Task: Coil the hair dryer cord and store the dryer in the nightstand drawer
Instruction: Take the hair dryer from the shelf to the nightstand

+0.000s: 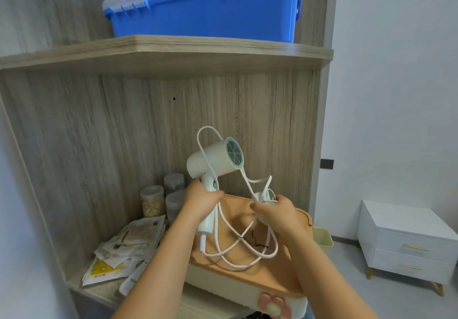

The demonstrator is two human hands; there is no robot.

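A pale green hair dryer [218,157] is held up in front of the wooden shelf back, its rear grille facing right. My left hand [202,201] grips its handle. The white cord [238,251] runs over the dryer body and hangs in loose loops below both hands. My right hand [272,211] pinches a bundle of cord strands, with the plug end partly hidden behind the fingers. The white nightstand [406,242] with two drawers, both shut, stands on the floor at the far right.
Under the hands sits a cream box with an orange lid [247,271] and a flower knob. Clear jars [153,201] and loose packets [128,244] lie on the shelf at left. A blue bin [205,14] rests on the upper shelf. A small cream bin [322,237] stands on the floor.
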